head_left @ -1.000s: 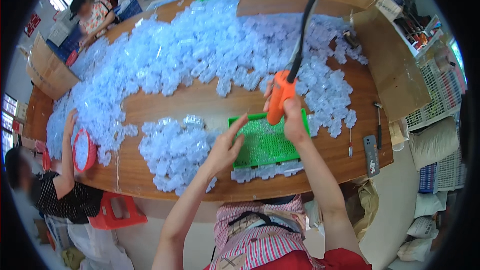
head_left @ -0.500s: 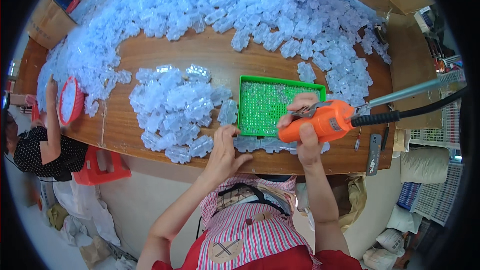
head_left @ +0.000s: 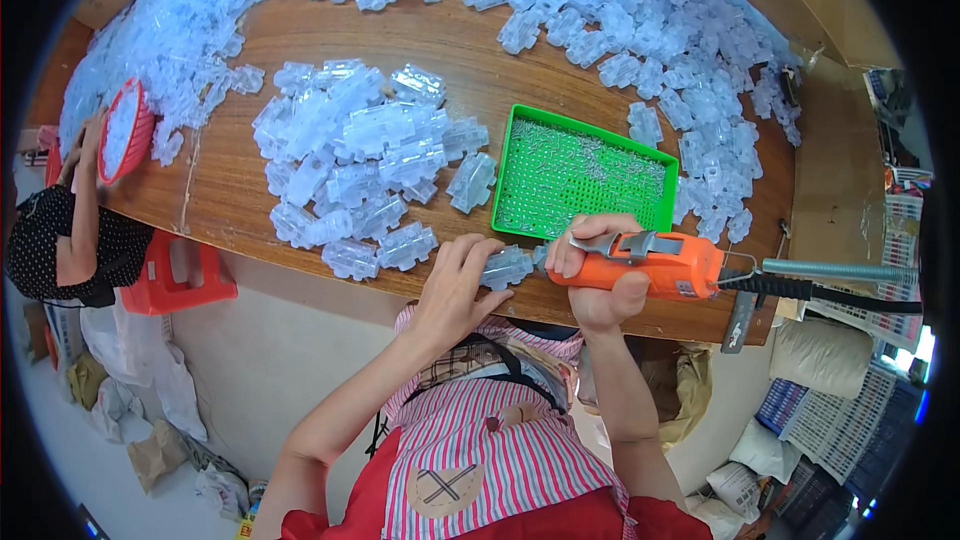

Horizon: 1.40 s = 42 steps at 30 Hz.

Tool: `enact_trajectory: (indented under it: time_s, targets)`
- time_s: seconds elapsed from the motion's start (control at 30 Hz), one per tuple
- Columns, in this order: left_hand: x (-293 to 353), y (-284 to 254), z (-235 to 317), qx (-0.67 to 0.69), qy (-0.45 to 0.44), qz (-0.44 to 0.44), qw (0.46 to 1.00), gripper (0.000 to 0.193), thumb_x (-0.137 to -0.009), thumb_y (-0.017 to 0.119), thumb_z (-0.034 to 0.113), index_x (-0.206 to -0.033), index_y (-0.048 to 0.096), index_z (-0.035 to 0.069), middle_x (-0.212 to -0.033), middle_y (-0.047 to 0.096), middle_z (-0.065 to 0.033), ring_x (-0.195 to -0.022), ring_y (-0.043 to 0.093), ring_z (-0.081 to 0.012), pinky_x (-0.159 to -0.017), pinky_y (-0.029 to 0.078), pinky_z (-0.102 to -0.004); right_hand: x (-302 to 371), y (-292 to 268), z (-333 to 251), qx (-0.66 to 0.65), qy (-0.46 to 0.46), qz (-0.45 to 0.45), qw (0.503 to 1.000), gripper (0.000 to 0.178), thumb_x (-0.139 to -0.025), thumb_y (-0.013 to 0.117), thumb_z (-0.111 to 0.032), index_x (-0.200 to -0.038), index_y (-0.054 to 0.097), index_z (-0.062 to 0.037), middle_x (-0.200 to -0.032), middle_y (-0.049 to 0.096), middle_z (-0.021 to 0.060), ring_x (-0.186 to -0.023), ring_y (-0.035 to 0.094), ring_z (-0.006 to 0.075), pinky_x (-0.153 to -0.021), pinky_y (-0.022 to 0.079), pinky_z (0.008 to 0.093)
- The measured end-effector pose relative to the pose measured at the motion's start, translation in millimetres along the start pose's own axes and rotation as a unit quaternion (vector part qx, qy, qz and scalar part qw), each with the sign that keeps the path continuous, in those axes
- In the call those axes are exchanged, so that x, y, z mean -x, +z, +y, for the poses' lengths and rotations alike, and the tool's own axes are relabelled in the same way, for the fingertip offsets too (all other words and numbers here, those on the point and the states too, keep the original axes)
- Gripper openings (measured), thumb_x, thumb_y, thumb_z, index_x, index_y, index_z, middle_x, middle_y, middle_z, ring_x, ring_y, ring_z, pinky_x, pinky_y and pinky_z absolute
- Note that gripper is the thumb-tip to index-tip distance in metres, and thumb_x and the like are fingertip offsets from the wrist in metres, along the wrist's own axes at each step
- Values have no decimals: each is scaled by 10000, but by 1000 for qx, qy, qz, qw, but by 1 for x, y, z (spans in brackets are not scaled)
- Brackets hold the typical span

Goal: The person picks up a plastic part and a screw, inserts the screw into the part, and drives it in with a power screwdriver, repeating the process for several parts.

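Observation:
My right hand [head_left: 603, 308] is wrapped round an orange electric screwdriver [head_left: 640, 265], held nearly level with its front end toward my left hand. At the table's near edge, my left hand [head_left: 455, 290] grips a clear plastic part [head_left: 507, 268] between thumb and fingers. The screwdriver's front end is close to this part; whether it touches cannot be made out. Just beyond stands a green perforated tray [head_left: 520, 224] holding many small metal screws [head_left: 580, 155]. Left of the tray lies a heap of similar clear parts [head_left: 360, 155], with one part [head_left: 471, 182] resting against its right side.
A large bank of clear parts [head_left: 690, 60] curves along the table's far side. A spring and black cable [head_left: 790, 287] run right from the screwdriver. At the left, another person [head_left: 85, 240] reaches to a red basket [head_left: 124, 130] beside a red stool [head_left: 180, 275].
The whole view has shifted. My right hand has turned the screwdriver closer to level and brought its front end nearer my left hand. My left fingers have come onto a clear part.

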State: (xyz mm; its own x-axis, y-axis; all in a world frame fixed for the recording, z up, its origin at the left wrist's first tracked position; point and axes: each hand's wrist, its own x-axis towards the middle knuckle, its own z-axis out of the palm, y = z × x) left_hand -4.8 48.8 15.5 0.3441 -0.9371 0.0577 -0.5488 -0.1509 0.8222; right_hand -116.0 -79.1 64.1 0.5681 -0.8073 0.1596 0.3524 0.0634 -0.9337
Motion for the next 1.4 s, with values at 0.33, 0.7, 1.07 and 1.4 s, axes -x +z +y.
enact_trajectory:
  time_s: [0.33,0.7,1.07,1.4]
  targets:
    - [0,6,-14,72,45,3,996,584,-694,778,135,-1206,510,51,-1098,599,-125,-1041,559,-315,-931,414,-408,5,5,-2,14,0,-12,1000,780,-766,550,-763,-983,532,-14,-632,507,40,-556,495,145,-527,454,302]
    - [55,-8,-4,76,27,14,997,529,-657,825,147,-1104,556,60,-970,603,-112,-873,600,-271,-752,487,-369,38,6,-15,48,-12,-23,999,812,-739,590,-755,-954,592,28,-649,570,53,-597,558,155,-557,495,293]
    - [86,29,33,156,-123,12,980,645,-712,818,211,-1233,485,28,-1041,470,-130,-994,488,-270,-864,442,-357,49,-3,-30,9,-36,-9,999,789,-744,588,-753,-953,587,8,-655,545,58,-632,536,165,-557,489,289]
    - [86,56,32,334,-264,22,905,610,-759,824,217,-1140,406,-10,-905,621,-58,-802,609,-115,-701,513,-268,57,-7,-28,39,-44,-62,996,791,-772,543,-754,-970,569,11,-642,535,56,-609,524,162,-525,482,289]
